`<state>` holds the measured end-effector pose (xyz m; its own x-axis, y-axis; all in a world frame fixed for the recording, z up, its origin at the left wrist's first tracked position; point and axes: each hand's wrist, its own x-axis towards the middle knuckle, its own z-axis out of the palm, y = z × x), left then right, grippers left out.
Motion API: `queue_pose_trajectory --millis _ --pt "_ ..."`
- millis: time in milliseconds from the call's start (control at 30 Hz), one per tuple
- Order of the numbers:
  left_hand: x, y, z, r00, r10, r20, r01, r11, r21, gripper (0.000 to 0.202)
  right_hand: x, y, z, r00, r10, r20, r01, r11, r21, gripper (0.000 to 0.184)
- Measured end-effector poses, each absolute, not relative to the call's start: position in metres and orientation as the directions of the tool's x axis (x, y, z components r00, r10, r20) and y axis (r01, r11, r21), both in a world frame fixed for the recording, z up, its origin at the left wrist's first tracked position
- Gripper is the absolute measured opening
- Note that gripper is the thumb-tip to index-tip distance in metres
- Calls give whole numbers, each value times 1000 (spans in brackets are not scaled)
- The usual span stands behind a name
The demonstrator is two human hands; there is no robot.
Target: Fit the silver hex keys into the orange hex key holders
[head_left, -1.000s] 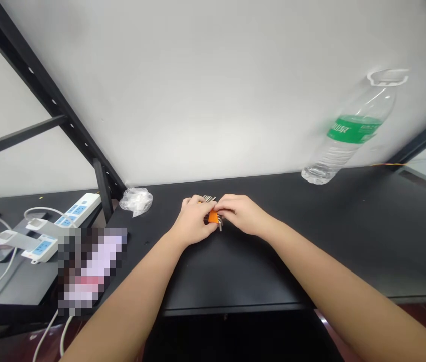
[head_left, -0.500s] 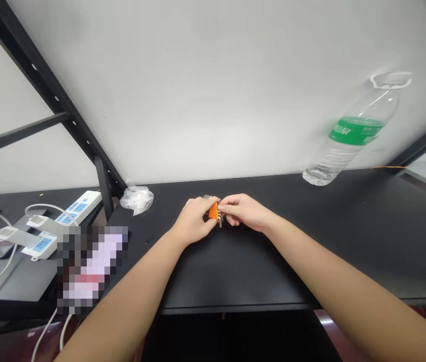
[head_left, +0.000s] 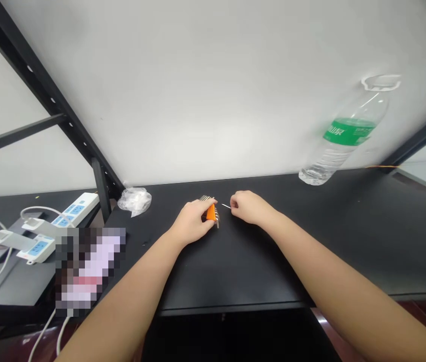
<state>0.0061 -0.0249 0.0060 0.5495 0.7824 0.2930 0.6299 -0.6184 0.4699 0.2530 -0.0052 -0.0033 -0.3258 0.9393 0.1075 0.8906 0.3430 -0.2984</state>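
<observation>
My left hand [head_left: 192, 221] grips a set of metal hex keys in an orange holder [head_left: 211, 212], with several steel ends showing above and below it. A little to the right, my right hand [head_left: 246, 207] has its fingers pinched on a thin metal pin [head_left: 226, 205], whose tip points left toward the holder without touching it. Both hands rest at or just above the black desktop [head_left: 273, 251].
A clear water bottle with a green label [head_left: 343, 141] stands at the back right. A crumpled plastic bag [head_left: 134, 201] lies back left. White power strips [head_left: 79, 205] with cables sit on a lower left surface beside a black metal frame [head_left: 102, 188]. A pixelated patch hides something nearby.
My right hand has moved right, away from the orange holder, and a thin metal pin now shows in its fingers. My left hand stays on the holder.
</observation>
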Motion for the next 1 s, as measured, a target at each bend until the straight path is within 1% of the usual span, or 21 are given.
queue_pose_trajectory --millis 67,133,200,267,400,500,633,800,1000 --pt "6 -24 5 547 783 295 634 -618 465 53 249 -11 0 -335 939 79 912 344 -222 9" --pt "5 -24 5 541 788 294 641 -612 463 53 247 -17 2 -349 934 79 920 357 -163 10" --pt "5 -23 4 536 793 289 645 -606 466 53 245 -22 3 -362 928 92 917 372 -146 11" --pt "5 -22 4 534 795 287 645 -603 469 53 244 -26 6 -370 924 99 908 382 -172 12" --pt "5 -22 4 520 803 289 655 -593 469 55 246 -29 13 -376 922 93 876 386 -290 15" --pt "4 -22 4 519 806 284 648 -588 484 57 247 -30 20 -389 907 162 828 421 -371 14" --pt "5 -23 2 502 813 297 631 -578 517 59 245 -32 25 -451 855 256 712 517 -475 12" --pt "5 -23 2 489 819 300 626 -569 533 60 242 -33 27 -447 812 376 648 584 -489 14" --pt "5 -23 2 475 829 295 639 -556 531 59 244 -35 31 -449 792 413 624 609 -489 18"
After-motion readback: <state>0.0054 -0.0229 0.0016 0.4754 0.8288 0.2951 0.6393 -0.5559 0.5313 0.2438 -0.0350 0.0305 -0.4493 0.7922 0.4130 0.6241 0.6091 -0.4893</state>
